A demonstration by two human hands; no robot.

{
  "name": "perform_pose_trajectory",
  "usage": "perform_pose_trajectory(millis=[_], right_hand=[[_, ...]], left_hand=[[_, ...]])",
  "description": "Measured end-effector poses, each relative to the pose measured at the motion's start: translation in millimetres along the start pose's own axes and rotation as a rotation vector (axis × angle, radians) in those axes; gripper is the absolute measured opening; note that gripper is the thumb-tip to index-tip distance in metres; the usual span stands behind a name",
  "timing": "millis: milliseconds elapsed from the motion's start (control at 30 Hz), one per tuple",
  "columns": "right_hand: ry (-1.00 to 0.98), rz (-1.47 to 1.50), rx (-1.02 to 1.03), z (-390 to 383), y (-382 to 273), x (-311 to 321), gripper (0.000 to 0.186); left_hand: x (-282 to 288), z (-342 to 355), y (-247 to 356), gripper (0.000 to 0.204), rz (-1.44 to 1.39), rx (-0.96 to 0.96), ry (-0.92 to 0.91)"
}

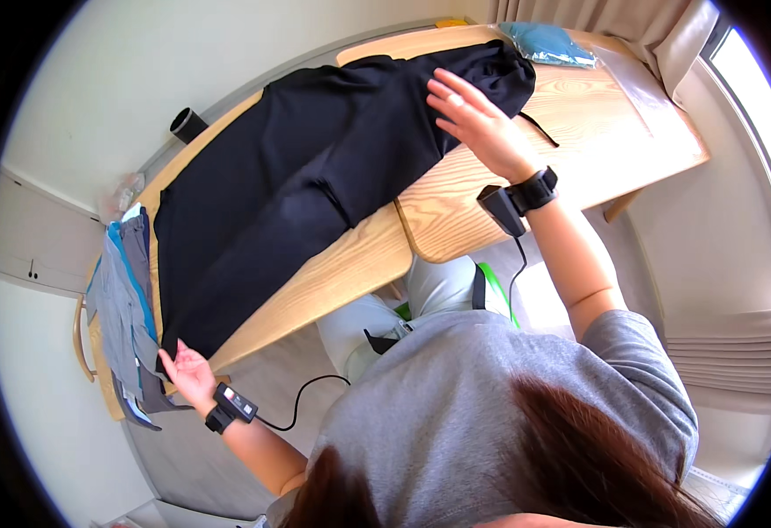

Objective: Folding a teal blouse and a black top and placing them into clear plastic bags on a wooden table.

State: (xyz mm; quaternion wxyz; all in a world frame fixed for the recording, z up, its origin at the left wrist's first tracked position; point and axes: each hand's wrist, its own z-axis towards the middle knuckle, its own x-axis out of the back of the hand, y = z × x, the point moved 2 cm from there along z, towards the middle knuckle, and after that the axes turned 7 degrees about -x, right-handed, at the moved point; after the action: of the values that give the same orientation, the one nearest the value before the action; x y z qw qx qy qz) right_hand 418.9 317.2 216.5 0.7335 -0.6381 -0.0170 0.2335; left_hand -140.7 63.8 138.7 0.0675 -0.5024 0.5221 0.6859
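A large black garment (289, 167) lies spread lengthwise over the wooden table, its far right end bunched up and a thin black cord trailing from it. At the near left corner of the cloth, my left hand (194, 377) pinches the edge between thumb and fingers. My right hand (482, 123) is open, fingers stretched out, over the garment's right part near the bunched end; whether the fingertips touch the fabric is hard to tell. Both wrists carry a black strap with a small device.
Grey and blue clothes (126, 299) hang over the table's left end. A clear-wrapped teal package (548, 44) lies at the far right, beside a transparent plastic sheet (632, 84). A black cylinder (188, 126) stands behind the table by the wall. Cables run from both wrists.
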Motion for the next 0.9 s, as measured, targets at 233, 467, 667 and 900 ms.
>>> perform_pose_trajectory(millis=[233,467,667,900], right_hand=[[0.378,-0.587,-0.274,0,71,11,0.031],[0.417,-0.945,-0.264,-5,74,12,0.031],[0.306,-0.653,-0.127,7,53,0,0.016],[0.429,-0.480,0.209,11,-11,-11,0.013]], left_hand=[[13,40,-38,0.036,0.043,0.080,0.194],[19,36,-42,0.032,-0.046,0.044,0.183],[29,38,-45,0.040,-0.025,-0.020,0.203],[30,39,-43,0.041,-0.031,0.014,0.210]])
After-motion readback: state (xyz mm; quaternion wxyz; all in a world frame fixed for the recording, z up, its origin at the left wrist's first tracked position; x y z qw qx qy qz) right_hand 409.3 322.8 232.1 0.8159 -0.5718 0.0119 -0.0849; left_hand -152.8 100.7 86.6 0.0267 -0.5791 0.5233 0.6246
